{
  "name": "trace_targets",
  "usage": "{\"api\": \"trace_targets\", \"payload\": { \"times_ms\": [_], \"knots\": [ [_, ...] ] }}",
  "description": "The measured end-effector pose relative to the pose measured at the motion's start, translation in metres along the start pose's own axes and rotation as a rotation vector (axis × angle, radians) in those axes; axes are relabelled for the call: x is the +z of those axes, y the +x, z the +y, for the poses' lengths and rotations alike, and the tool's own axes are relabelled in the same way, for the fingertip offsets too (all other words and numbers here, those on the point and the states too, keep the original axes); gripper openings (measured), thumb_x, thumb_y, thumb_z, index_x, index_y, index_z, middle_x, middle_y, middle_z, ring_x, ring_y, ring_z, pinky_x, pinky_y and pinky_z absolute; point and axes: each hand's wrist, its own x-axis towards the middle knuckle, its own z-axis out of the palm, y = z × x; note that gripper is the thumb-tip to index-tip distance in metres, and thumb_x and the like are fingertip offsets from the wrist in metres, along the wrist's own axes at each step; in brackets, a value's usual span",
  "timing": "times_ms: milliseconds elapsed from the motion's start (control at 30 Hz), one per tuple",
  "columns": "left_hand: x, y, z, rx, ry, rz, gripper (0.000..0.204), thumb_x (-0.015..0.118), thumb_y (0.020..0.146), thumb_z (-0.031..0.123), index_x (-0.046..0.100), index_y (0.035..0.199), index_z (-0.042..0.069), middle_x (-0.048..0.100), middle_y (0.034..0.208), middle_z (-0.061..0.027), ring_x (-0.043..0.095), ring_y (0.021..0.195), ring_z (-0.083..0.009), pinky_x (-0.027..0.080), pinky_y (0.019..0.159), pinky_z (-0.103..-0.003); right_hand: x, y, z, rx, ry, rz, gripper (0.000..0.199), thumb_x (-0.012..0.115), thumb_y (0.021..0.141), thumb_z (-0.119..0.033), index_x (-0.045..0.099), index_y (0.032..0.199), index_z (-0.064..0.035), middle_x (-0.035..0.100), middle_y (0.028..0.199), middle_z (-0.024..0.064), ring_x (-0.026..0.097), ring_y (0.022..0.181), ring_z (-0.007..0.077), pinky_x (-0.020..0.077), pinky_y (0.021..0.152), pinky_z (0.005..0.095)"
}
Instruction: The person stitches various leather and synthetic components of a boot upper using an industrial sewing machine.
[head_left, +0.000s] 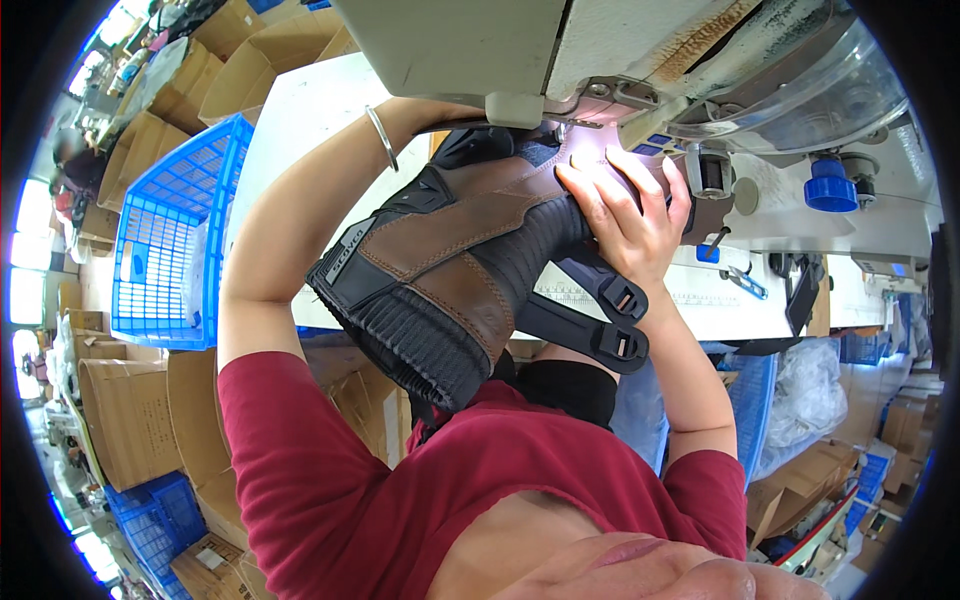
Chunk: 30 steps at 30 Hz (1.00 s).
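Observation:
A brown and black leather boot upper [435, 230] lies slantwise under the head of a sewing machine [470, 55], its ribbed black cuff towards me. Two black straps with slotted buckle ends [625, 298] hang from its right side. My right hand [635, 215] rests on the far end of the upper beside the lit needle area [590, 140], fingers stretched out and slightly apart; its thumb does not show clearly. My left forearm, with a silver bangle [381, 138], reaches round the upper's far left side. My left hand is hidden behind the upper and the machine head.
A blue plastic crate [165, 240] stands left of the white worktable [320, 90]. Cardboard boxes [125, 420] fill the left side. On the table's right lie a blue-handled cutter [745, 282] and a ruler strip. A clear machine cover [800, 100] juts out above; bagged plastic [805, 395] sits lower right.

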Motion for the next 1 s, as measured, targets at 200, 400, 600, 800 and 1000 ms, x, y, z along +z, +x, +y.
{"api": "trace_targets", "payload": {
  "times_ms": [200,400,600,800,1000],
  "knots": [
    [-0.001,0.001,-0.002,-0.007,-0.017,-0.016,0.041,0.071,0.08,0.025,0.063,0.112,0.003,0.066,0.104,-0.0114,0.063,0.089,-0.0172,0.051,0.077,-0.028,0.001,0.001,0.008,-0.025,0.064,-0.005,0.035,0.066,0.073,-0.021,0.069,0.107,-0.0326,0.062,0.1,-0.0126,0.057,0.093,0.0144,0.0413,0.09,0.0433],
    [-0.003,0.006,-0.01,-0.031,-0.041,-0.036,0.04,0.071,0.08,0.025,0.063,0.112,0.002,0.066,0.103,-0.0114,0.063,0.088,-0.0171,0.051,0.076,-0.028,-0.005,0.005,0.009,0.004,0.11,-0.075,0.039,0.063,0.075,-0.022,0.067,0.112,-0.0327,0.062,0.104,-0.0114,0.058,0.096,0.014,0.0387,0.092,0.0451],
    [-0.002,0.009,-0.013,-0.036,-0.06,-0.043,0.04,0.071,0.08,0.025,0.063,0.111,0.002,0.066,0.102,-0.0114,0.063,0.087,-0.017,0.051,0.075,-0.028,-0.006,0.005,0.004,0.014,0.168,-0.072,0.034,0.062,0.073,-0.02,0.07,0.106,-0.0228,0.065,0.102,-0.0049,0.058,0.104,0.0184,0.0286,0.105,0.0423],
    [0.0,0.015,-0.012,-0.035,-0.069,-0.042,0.039,0.071,0.08,0.025,0.063,0.11,0.002,0.066,0.101,-0.0114,0.063,0.085,-0.0169,0.051,0.073,-0.027,-0.009,0.002,0.001,0.078,0.152,-0.119,0.036,0.064,0.071,-0.025,0.07,0.106,-0.0227,0.065,0.102,-0.0061,0.055,0.106,0.0187,0.0276,0.105,0.0431],
    [-0.005,0.012,-0.016,-0.043,-0.09,-0.043,0.039,0.071,0.08,0.025,0.063,0.11,0.001,0.066,0.1,-0.0115,0.063,0.084,-0.0168,0.051,0.072,-0.027,-0.009,0.004,0.0,0.066,0.121,-0.131,0.035,0.063,0.071,-0.024,0.071,0.105,-0.0232,0.064,0.1,-0.0067,0.054,0.104,0.0162,0.0286,0.104,0.042]
  ]
}}
